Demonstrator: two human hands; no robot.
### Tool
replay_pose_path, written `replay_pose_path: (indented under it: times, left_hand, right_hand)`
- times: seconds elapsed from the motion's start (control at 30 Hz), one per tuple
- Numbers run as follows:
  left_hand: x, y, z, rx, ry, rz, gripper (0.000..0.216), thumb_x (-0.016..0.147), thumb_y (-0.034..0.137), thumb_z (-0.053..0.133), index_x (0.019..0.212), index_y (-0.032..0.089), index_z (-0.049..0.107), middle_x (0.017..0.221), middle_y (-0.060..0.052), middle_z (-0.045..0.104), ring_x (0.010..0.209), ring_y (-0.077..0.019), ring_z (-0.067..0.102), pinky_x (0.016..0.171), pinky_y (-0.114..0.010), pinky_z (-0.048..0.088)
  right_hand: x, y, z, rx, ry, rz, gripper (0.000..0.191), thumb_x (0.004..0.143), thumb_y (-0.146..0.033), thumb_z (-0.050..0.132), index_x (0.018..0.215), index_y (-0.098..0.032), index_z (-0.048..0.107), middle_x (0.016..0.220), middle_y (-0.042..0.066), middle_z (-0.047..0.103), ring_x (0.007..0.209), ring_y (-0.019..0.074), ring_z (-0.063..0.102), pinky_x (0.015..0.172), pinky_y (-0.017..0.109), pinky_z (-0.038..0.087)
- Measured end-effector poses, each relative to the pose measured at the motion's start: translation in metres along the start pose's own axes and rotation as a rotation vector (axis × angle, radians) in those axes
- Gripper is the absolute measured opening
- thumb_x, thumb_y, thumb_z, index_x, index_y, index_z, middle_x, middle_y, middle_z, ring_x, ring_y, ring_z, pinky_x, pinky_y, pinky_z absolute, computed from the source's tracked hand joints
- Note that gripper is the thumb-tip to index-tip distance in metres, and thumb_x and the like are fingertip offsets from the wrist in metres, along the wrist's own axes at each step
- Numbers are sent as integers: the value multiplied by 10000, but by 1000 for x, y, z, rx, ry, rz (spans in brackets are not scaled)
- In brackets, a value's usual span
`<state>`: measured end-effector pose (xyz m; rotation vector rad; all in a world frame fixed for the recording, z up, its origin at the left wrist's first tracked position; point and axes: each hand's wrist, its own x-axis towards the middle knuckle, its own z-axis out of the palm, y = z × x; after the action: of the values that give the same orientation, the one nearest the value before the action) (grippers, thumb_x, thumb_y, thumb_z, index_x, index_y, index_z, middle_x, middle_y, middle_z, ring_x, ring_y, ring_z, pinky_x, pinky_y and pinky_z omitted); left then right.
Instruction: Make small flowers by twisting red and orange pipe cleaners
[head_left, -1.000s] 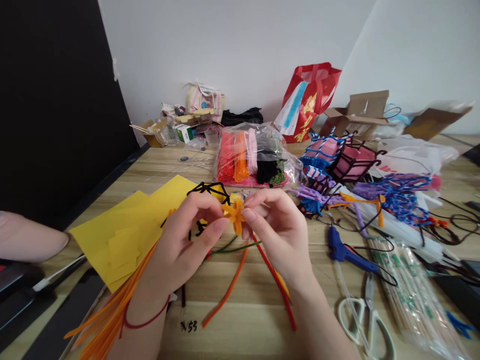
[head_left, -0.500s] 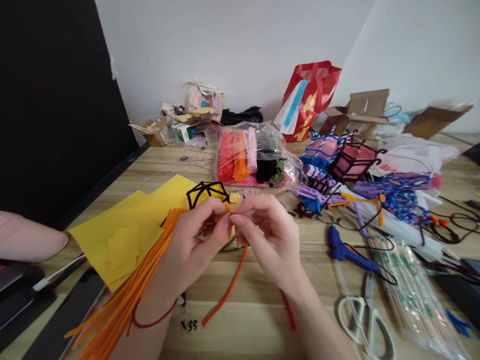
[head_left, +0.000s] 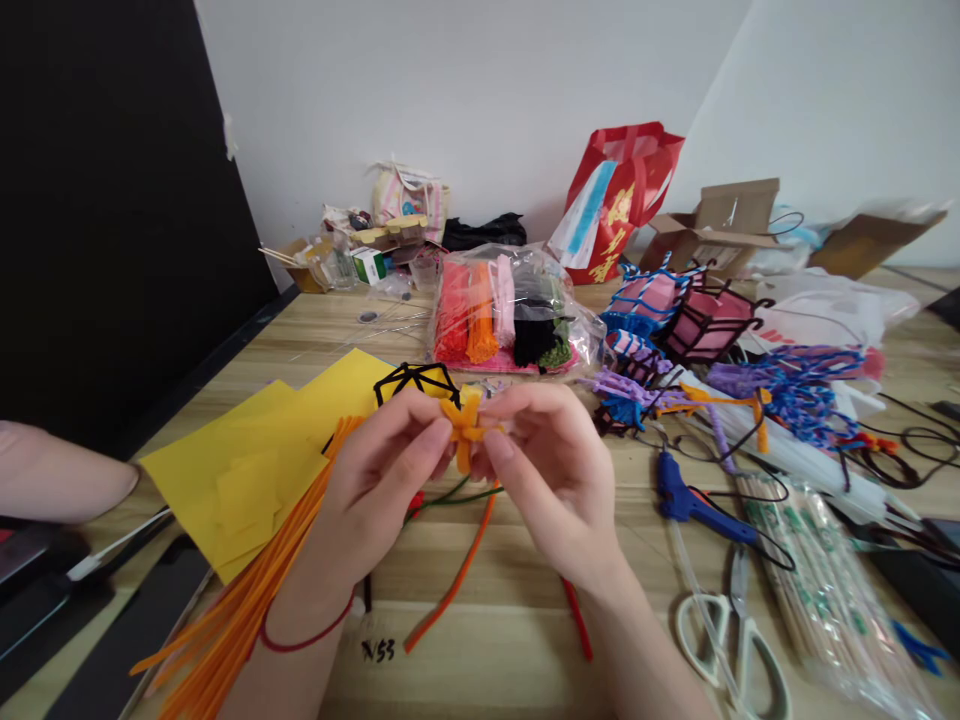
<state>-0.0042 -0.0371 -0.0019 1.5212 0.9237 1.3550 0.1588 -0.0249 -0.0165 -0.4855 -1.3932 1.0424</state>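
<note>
Between my two hands is a small orange pipe-cleaner flower (head_left: 466,430) with several looped petals. My left hand (head_left: 397,470) pinches its left side between thumb and forefinger. On the other side, the thumb and fingers of my right hand (head_left: 551,470) grip a petal. Behind my left hand stands a black pipe-cleaner frame (head_left: 416,378). Below the hands, an orange-red pipe cleaner (head_left: 454,590) lies loose on the table, with a red one (head_left: 576,620) beside my right wrist. Green stems (head_left: 457,493) show partly behind my fingers.
Orange pipe cleaners (head_left: 247,590) and yellow sheets (head_left: 247,470) lie at left, near another person's arm (head_left: 60,470). A blue glue gun (head_left: 701,505), scissors (head_left: 739,640) and bagged sticks (head_left: 832,590) are at right. Behind sit bagged pipe cleaners (head_left: 502,310) and pink lanterns (head_left: 709,320).
My hands have moved slightly apart, and the orange flower between them now shows its petals. The right hand has shifted a little to the right.
</note>
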Motion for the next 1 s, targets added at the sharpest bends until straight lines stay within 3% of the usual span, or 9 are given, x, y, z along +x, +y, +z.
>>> replay_pose_path:
  times: [0.13, 0.23, 0.4, 0.5, 0.63, 0.8, 0.9, 1.0]
  left_hand:
    - [0, -1, 1, 37, -42, 17, 248, 1048, 431, 621, 906, 234, 671, 787, 18, 569, 674, -108, 518, 588, -208, 452]
    - [0, -1, 3, 124, -53, 92, 209, 1059, 393, 610, 936, 238, 677, 837, 13, 619, 745, -112, 580, 662, -195, 504]
    - [0, -1, 7, 197, -14, 142, 223, 1069, 369, 587, 901, 231, 641, 809, 22, 617, 709, -101, 580, 617, -170, 494]
    - [-1, -4, 8, 217, 27, 157, 230, 1076, 373, 571, 899, 238, 628, 798, 27, 607, 688, -102, 560, 606, -182, 486]
    - [-4, -9, 7, 288, 104, 205, 199, 1087, 336, 556, 914, 252, 609, 804, 36, 590, 696, -104, 545, 616, -202, 472]
    - [-1, -10, 2, 458, 83, 353, 132, 1083, 230, 542, 966, 246, 601, 902, 27, 628, 814, -109, 591, 742, -230, 502]
    - [5, -10, -3, 565, 78, 481, 114, 1051, 145, 568, 1034, 244, 620, 1039, 17, 671, 978, -111, 633, 898, -235, 517]
    - [7, -13, -5, 577, 101, 514, 178, 1017, 110, 623, 1102, 263, 656, 1125, 17, 710, 1067, -121, 659, 977, -254, 528]
  right_hand:
    - [2, 2, -1, 4, -45, -24, 143, 1030, -180, 632, 1129, -282, 652, 1046, 27, 722, 867, 144, 700, 761, 272, 609]
    - [3, 3, 0, 8, -33, -63, 200, 988, -92, 637, 1084, -267, 660, 981, 10, 693, 815, 119, 676, 729, 237, 599]
    - [5, 5, 3, -57, 22, -128, 259, 918, -26, 657, 1040, -255, 655, 917, 1, 671, 740, 114, 655, 670, 230, 588]
    - [5, 4, 4, -133, 57, -162, 274, 915, -34, 662, 1062, -265, 656, 976, 15, 672, 775, 125, 661, 664, 242, 585]
    - [5, 0, 0, -172, 107, -124, 374, 881, -50, 721, 1163, -287, 654, 1130, 21, 641, 674, 76, 628, 585, 227, 557]
    - [9, -2, -8, -113, 66, -38, 236, 892, -103, 773, 1067, -257, 737, 978, 18, 736, 767, 121, 709, 715, 246, 635]
    - [12, 1, -9, -100, 101, -50, 193, 867, -113, 804, 997, -255, 790, 1010, 38, 765, 851, 150, 736, 757, 259, 664]
    - [13, 2, -9, -94, 147, -50, 195, 833, -116, 826, 963, -260, 816, 1001, 48, 788, 897, 182, 757, 761, 280, 685]
